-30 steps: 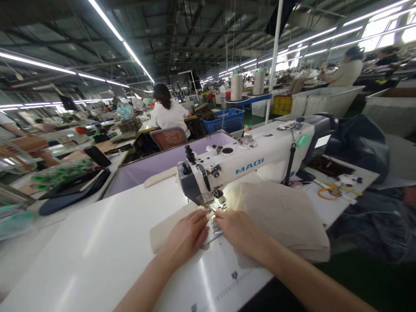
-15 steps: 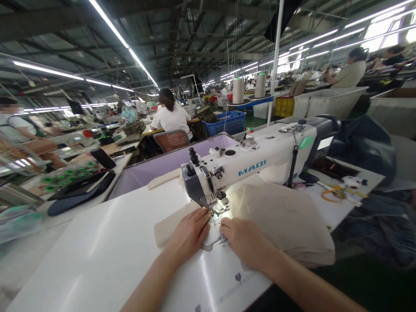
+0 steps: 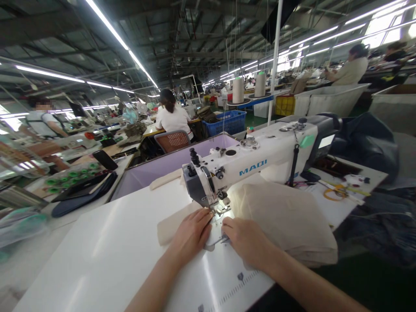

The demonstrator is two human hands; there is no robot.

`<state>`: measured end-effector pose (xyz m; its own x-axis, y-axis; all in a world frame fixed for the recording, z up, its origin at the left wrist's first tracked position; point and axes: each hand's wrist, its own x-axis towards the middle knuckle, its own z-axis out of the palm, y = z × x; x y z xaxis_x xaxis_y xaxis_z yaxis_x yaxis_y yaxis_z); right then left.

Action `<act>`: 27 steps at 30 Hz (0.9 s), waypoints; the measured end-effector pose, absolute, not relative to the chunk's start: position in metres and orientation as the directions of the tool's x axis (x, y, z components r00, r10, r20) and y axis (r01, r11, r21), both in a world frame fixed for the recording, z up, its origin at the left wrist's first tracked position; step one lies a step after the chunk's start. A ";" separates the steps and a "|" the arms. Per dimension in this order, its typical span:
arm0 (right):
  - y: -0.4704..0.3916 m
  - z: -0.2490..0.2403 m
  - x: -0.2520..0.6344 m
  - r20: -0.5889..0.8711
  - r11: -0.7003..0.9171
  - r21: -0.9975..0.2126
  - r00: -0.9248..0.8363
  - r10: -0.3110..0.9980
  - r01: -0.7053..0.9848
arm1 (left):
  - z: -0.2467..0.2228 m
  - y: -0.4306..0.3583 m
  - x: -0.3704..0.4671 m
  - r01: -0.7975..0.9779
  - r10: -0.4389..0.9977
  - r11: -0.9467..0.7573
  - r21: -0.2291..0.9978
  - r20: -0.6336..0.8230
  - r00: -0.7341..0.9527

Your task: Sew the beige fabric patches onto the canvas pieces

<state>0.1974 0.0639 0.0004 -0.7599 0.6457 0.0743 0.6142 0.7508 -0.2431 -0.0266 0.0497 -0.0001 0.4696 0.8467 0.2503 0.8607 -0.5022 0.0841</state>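
Observation:
A white and grey sewing machine (image 3: 253,160) stands on the white table (image 3: 107,242), its needle area lit. Just left of the presser foot (image 3: 222,209), my left hand (image 3: 193,229) lies on a strip of beige cloth (image 3: 172,223), its fingers close together and flattened over the edge. Right of the foot, my right hand (image 3: 245,238) has its fingers curled in a pinch near the needle plate; what they hold is too small to make out. A thick beige cloth pile (image 3: 282,216) lies under the machine arm and beside my right hand.
Behind the table is a lilac bin (image 3: 146,173). Orange-handled scissors (image 3: 334,193) lie at the right end. Green-ended spools (image 3: 73,177) and a phone (image 3: 105,160) are at left. A person in white (image 3: 172,117) sits ahead.
The view has shifted slightly. Both hands keep nearly the same places beside the presser foot. At the far left, a person stands more upright and further into view.

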 end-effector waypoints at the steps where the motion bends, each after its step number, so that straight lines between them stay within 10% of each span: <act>1: 0.064 -0.001 0.197 0.076 0.750 -0.244 -0.759 0.647 0.615 | 0.000 0.049 -0.026 0.866 0.854 -0.492 0.087 0.244 0.460; 14: 0.065 0.000 0.202 0.164 0.678 -0.365 -0.673 0.721 0.638 | 0.014 0.056 -0.043 0.837 0.906 -0.421 0.349 0.117 0.407; 22: 0.068 0.000 0.216 0.196 0.578 -0.544 -0.578 0.792 0.608 | 0.029 0.011 -0.028 0.979 0.972 0.143 -0.143 -0.164 -0.166; 27: 0.067 0.005 0.220 0.189 0.558 -0.637 -0.593 0.783 0.533 | 0.031 -0.005 -0.017 0.948 0.921 0.267 -0.171 -0.245 -0.304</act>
<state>0.2200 0.0671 0.0051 -0.5932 0.7825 0.1889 0.5328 0.5576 -0.6365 -0.0167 -0.0049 0.0312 -0.3035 0.9207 -0.2453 0.9484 0.2670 -0.1712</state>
